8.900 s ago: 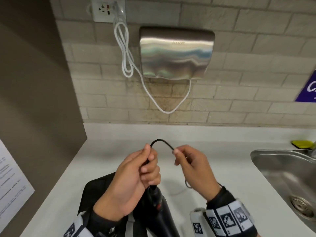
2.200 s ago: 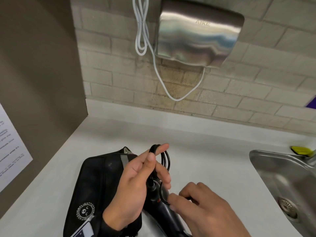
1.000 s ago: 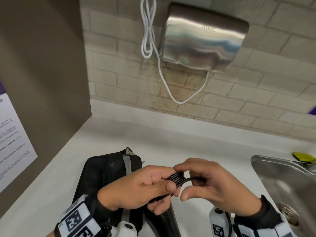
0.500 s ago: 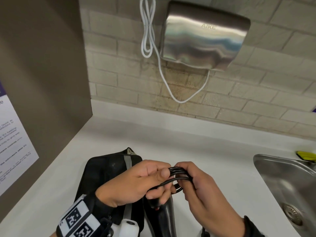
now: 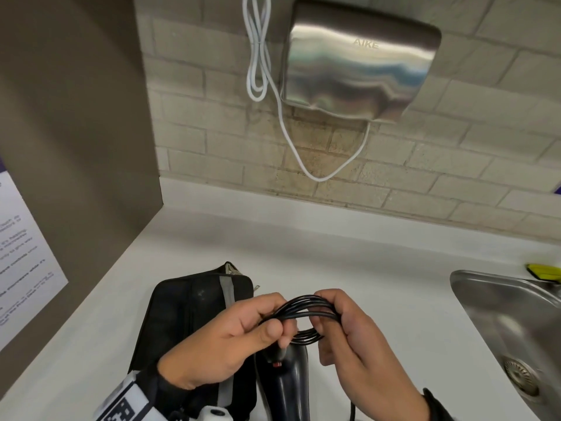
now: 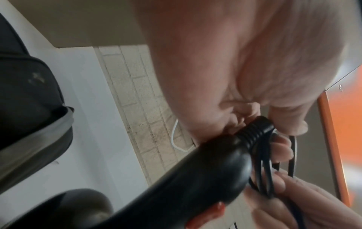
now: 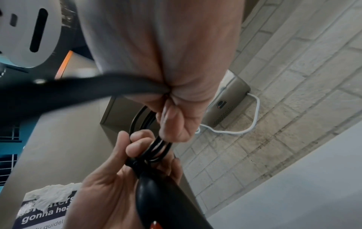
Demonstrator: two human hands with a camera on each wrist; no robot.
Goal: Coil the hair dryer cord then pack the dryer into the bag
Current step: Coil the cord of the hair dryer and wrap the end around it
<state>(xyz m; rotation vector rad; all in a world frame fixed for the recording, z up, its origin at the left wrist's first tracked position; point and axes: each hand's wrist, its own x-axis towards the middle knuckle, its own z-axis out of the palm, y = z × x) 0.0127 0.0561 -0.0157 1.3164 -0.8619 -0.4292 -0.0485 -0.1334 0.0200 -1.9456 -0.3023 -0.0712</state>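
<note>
1. Cord point(image 5: 303, 311) first: the black lead sits gathered in several loops between our two hands, held just above the dryer's handle end.
2. Our left hand point(image 5: 224, 344) pinches one side of the bundle between thumb and curled fingers; the left wrist view shows the ribbed strain relief point(image 6: 254, 131) tucked against those fingers.
3. Our right hand point(image 5: 352, 335) wraps its fingers round the other side of the loops, and a dark strand runs out under the palm, so some length looks still uncoiled.
4. The hair dryer point(image 5: 288, 387) hangs below the coil, its black handle with a red switch pointing up toward our hands.
5. The bag point(image 5: 182, 314), black with a grey zip strip, lies on the white counter point(image 5: 334, 253) just left of the dryer, under our left forearm; we cannot tell whether its opening is unzipped.
6. A steel sink point(image 5: 510, 314) sits well to the right.
7. We judge the coiling step nearly done. Next, we need to take in the trailing strand, keep the loops pinched so they do not spring apart, then free one hand to open the bag.
</note>
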